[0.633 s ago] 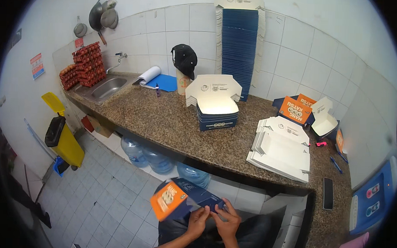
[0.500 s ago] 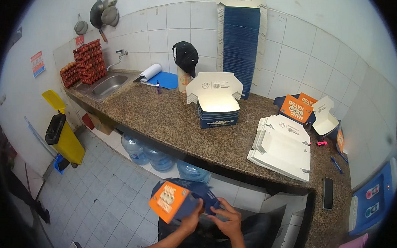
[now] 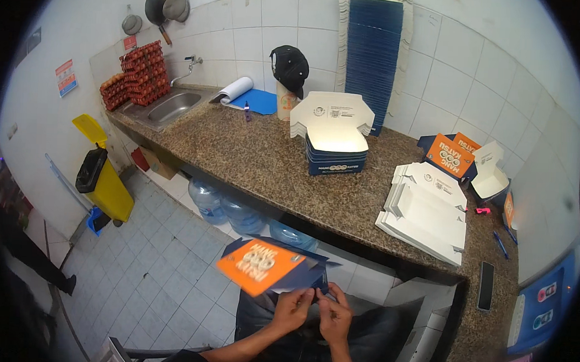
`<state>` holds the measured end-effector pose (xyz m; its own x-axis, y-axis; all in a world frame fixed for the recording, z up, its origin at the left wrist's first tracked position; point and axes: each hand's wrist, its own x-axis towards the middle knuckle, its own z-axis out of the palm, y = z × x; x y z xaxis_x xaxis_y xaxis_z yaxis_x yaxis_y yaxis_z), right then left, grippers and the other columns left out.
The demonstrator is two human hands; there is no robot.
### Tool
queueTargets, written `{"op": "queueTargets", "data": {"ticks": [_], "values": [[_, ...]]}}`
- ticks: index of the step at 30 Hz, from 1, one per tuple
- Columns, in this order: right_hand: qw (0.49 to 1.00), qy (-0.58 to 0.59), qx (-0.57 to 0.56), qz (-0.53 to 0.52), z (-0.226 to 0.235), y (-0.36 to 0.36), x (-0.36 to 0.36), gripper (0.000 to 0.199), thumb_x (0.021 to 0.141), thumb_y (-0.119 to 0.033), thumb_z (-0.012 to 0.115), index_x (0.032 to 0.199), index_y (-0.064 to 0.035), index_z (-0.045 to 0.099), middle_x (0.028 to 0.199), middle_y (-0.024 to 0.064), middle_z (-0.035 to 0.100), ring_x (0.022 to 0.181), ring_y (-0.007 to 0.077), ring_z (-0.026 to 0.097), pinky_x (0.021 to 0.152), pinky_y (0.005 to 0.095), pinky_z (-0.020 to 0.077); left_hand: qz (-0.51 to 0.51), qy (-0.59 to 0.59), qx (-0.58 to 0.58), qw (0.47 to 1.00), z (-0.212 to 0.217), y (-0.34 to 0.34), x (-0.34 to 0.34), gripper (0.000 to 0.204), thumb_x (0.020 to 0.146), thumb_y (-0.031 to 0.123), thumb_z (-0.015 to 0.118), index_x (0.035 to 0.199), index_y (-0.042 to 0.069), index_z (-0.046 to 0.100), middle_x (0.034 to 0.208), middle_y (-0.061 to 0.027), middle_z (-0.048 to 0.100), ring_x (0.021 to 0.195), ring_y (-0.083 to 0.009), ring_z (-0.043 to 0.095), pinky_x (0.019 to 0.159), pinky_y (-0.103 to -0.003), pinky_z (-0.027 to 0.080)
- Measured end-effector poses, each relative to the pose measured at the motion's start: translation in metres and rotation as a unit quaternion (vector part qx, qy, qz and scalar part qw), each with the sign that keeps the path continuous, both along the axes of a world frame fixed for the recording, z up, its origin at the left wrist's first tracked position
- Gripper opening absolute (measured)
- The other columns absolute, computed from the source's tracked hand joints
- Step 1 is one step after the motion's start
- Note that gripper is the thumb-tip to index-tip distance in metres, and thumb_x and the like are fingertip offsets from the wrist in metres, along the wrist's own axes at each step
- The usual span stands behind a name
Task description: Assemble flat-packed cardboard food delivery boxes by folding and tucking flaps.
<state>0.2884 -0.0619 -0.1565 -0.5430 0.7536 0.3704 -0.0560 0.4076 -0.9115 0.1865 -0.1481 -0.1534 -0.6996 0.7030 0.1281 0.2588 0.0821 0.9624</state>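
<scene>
Above my lap I hold a navy and orange cardboard food box [image 3: 261,267], its orange lid panel tilted up and to the left. My left hand [image 3: 292,310] pinches the box's near edge with thumb and fingers. Right beside it, my right hand [image 3: 334,313] grips the dark corner flap, its fingertips close to the left thumb. The inside of this box is hidden. On the counter [image 3: 259,154] ahead stands a stack of formed boxes [image 3: 335,163] with white lids raised. Flat white box blanks [image 3: 426,214] lie piled to the right.
A tall stack of navy blanks [image 3: 371,62] leans on the wall. More folded boxes [image 3: 454,158], a phone [image 3: 485,285] and a blue pen [image 3: 500,244] are at the right. Water jugs [image 3: 241,217] stand under the counter; a yellow bin [image 3: 108,187] and a sink [image 3: 174,107] are left.
The box has turned so its orange panel lies flatter and wider in view. My hands have come together at its near corner. The whole view has shifted slightly.
</scene>
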Motion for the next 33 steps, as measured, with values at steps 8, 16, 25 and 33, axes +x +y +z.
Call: {"op": "queueTargets", "data": {"ticks": [8, 16, 25, 33], "values": [[0.994, -0.091, -0.064, 0.006, 0.005, 0.033, 0.017, 0.03, 0.095, -0.02, 0.065, 0.12, -0.0033, 0.069, 0.086, 0.0036, 0.057, 0.073, 0.0132, 0.051, 0.073, 0.026, 0.0427, -0.132, -0.088, -0.043, 0.986, 0.006, -0.03, -0.014, 0.024, 0.102, 0.011, 0.054, 0.118, -0.002, 0.066, 0.084, -0.0051, 0.072, 0.074, -0.0051, 0.06, 0.067, -0.023, 0.048], [0.939, -0.187, -0.17, 0.233, 0.016, 0.038, 0.022, 0.025, 0.083, -0.015, 0.079, 0.104, -0.0034, 0.076, 0.074, -0.0032, 0.044, 0.068, 0.0094, 0.045, 0.063, 0.0246, 0.0379, -0.119, -0.052, -0.137, 0.982, 0.026, -0.034, -0.018, 0.044, 0.096, 0.008, 0.054, 0.14, 0.008, 0.046, 0.077, -0.0107, 0.065, 0.06, -0.0098, 0.055, 0.06, -0.029, 0.044], [0.952, -0.198, -0.049, 0.228, 0.025, 0.029, 0.015, 0.031, 0.077, -0.019, 0.084, 0.103, -0.0062, 0.074, 0.077, 0.0, 0.048, 0.067, 0.0108, 0.051, 0.061, 0.0265, 0.0442, -0.132, -0.058, -0.053, 0.988, 0.034, -0.023, -0.02, 0.052, 0.097, 0.008, 0.054, 0.146, 0.01, 0.036, 0.074, -0.0102, 0.064, 0.058, -0.0155, 0.061, 0.06, -0.031, 0.048], [0.975, -0.135, 0.118, 0.129, 0.025, 0.045, 0.042, 0.065, 0.067, -0.045, 0.088, 0.113, -0.0042, 0.064, 0.096, 0.0066, 0.061, 0.086, 0.0169, 0.062, 0.071, 0.0339, 0.0513, -0.296, -0.2, -0.198, 0.913, 0.042, -0.026, -0.07, 0.055, 0.1, 0.028, 0.059, 0.148, 0.009, 0.038, 0.129, -0.0118, 0.059, 0.097, -0.0146, 0.066, 0.08, -0.027, 0.051]]}}
